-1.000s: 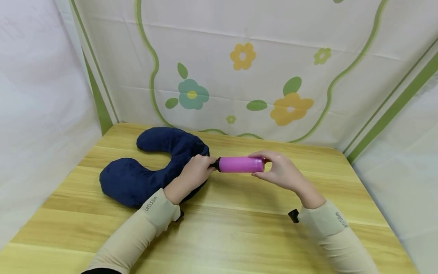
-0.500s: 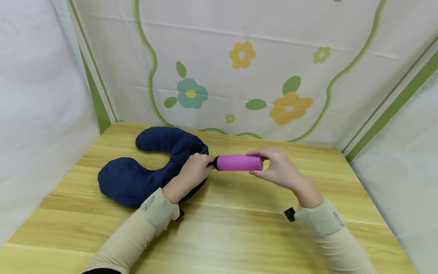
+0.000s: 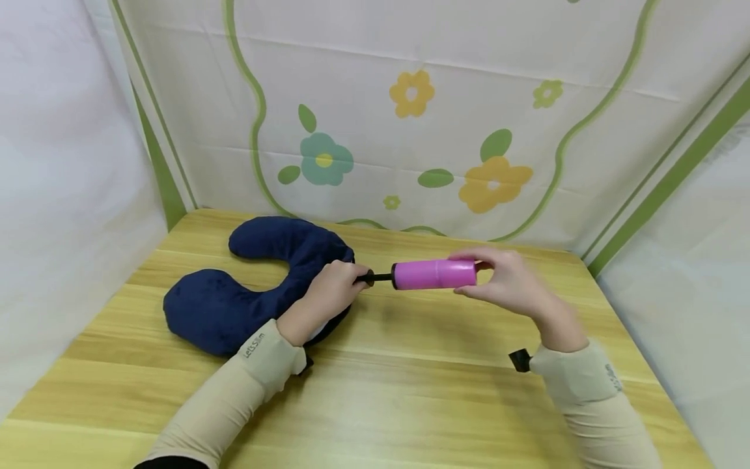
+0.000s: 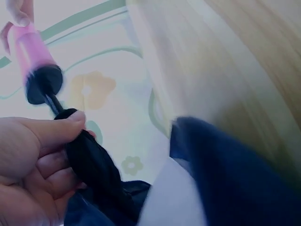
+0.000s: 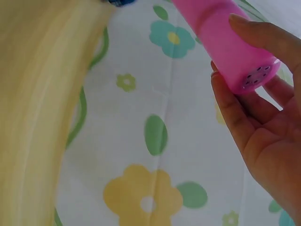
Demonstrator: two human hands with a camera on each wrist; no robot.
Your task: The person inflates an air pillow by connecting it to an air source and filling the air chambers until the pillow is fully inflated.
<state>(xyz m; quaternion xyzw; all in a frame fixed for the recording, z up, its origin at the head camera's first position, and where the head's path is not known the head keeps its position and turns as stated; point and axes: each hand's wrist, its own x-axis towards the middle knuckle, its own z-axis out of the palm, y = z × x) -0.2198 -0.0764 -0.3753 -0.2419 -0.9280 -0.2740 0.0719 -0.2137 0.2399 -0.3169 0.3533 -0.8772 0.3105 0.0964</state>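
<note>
My left grip (image 3: 331,288) pinches the black end (image 3: 369,279) of the pink pump (image 3: 430,274) beside the navy pillow (image 3: 211,309) on the counter (image 3: 381,404), while my right grip (image 3: 512,280) clasps its barrel.

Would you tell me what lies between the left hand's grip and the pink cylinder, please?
In the head view, between the left hand's grip and the pink cylinder lie a black knob's edge, a thin black rod and a black end cap.
</note>
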